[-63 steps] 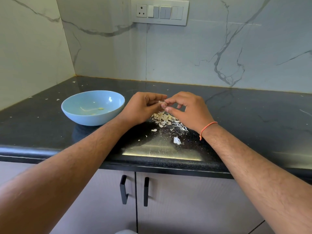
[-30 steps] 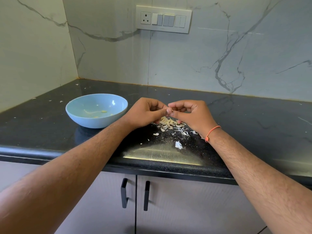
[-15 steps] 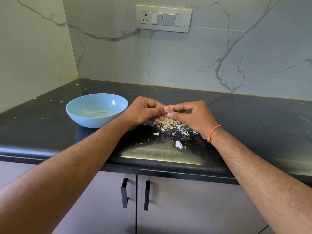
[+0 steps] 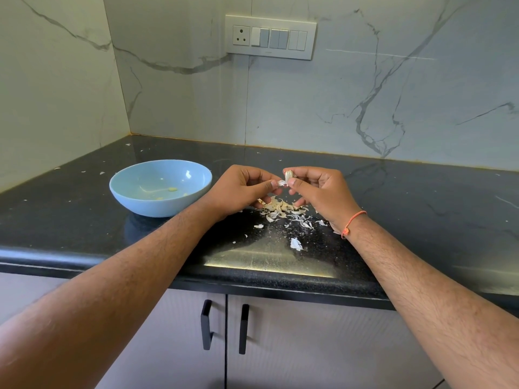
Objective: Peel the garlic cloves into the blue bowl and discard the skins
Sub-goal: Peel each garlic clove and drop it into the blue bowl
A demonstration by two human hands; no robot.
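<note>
A garlic clove (image 4: 288,174) sits pinched between the thumb and fingers of my right hand (image 4: 317,192), just above the counter. My left hand (image 4: 238,192) is closed beside it, its thumb and finger pinching a white flap of skin (image 4: 280,183) that hangs from the clove. Under both hands lies a heap of garlic skins and cloves (image 4: 278,209). The blue bowl (image 4: 134,189) stands on the counter to the left of my left hand, with a few small pale bits inside.
The black stone counter (image 4: 421,220) runs to marble walls at the back and left. Loose skin scraps (image 4: 296,244) lie near the front edge. Below are two cabinet doors with black handles (image 4: 206,324). A socket and switch plate (image 4: 271,37) is on the back wall.
My hands have risen a little and parted slightly. The clove now shows at my right fingertips, with a flap of skin pulled away by my left hand.
</note>
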